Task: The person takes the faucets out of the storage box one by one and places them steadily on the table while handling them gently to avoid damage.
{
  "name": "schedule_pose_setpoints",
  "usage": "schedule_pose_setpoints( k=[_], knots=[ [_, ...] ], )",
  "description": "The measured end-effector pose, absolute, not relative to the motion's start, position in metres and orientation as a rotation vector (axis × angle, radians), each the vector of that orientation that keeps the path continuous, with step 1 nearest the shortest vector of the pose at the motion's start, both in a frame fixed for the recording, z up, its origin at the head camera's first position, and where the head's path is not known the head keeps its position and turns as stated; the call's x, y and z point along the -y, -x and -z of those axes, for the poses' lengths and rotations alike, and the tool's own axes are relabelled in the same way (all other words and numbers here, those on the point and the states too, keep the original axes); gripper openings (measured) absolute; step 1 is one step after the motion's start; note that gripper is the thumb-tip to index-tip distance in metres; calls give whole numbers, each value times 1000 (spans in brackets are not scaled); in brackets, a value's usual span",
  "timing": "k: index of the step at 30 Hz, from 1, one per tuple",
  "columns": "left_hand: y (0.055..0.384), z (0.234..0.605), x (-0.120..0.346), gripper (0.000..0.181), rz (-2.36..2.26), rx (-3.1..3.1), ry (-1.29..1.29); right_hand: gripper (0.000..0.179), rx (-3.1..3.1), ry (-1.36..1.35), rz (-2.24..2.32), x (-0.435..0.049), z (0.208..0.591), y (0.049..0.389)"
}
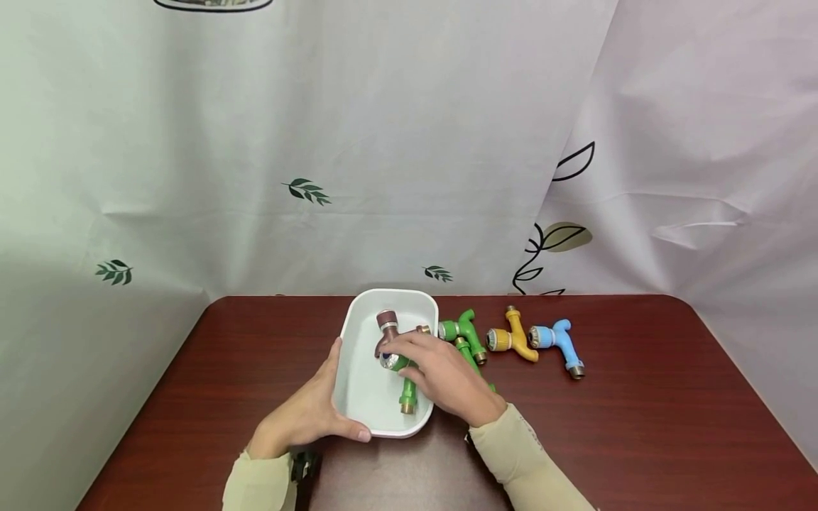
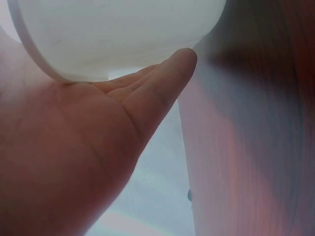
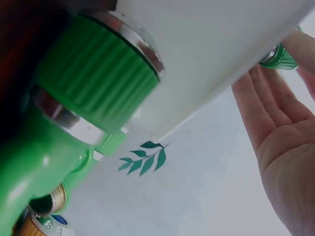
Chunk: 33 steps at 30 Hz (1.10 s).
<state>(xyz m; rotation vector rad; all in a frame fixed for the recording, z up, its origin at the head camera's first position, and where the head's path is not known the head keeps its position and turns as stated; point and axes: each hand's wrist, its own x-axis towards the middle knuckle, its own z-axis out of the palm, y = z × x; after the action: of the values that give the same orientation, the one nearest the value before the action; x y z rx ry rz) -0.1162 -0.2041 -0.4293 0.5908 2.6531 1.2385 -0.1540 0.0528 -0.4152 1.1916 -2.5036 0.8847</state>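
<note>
A white plastic tray (image 1: 366, 397) stands on the table with a maroon faucet (image 1: 387, 321) and a green faucet (image 1: 408, 394) inside. My left hand (image 1: 313, 411) presses the tray's left wall with straight fingers, its thumb lying along the front rim. In the left wrist view, the extended fingers (image 2: 162, 88) lie against the outer wall of the tray. Reaching over the right rim, my right hand (image 1: 441, 372) grips the green faucet by its ribbed knob (image 3: 281, 59), between thumb and fingers. The hand partly hides the maroon faucet.
Right of the tray lie two more green faucets (image 1: 469, 332), one partly under the right forearm. Farther right are a yellow faucet (image 1: 514, 341) and a light blue faucet (image 1: 562, 342). A white curtain with leaf prints (image 1: 383, 142) hangs behind the dark red table (image 1: 639, 426).
</note>
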Motion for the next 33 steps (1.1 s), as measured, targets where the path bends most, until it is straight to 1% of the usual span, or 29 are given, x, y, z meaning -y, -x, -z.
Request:
schedule_pose_setpoints(
  k=[12, 20, 33],
  knots=[
    [116, 430, 204, 151, -1253, -2654, -588, 43, 2461, -1182, -957, -64, 401, 151],
    [114, 429, 204, 152, -1199, -2656, -503, 41, 2479, -1144, -950, -71, 394, 151],
    [115, 430, 204, 152, -1220, -2671, -549, 40, 2539, -1025, -940, -85, 386, 152]
  ],
)
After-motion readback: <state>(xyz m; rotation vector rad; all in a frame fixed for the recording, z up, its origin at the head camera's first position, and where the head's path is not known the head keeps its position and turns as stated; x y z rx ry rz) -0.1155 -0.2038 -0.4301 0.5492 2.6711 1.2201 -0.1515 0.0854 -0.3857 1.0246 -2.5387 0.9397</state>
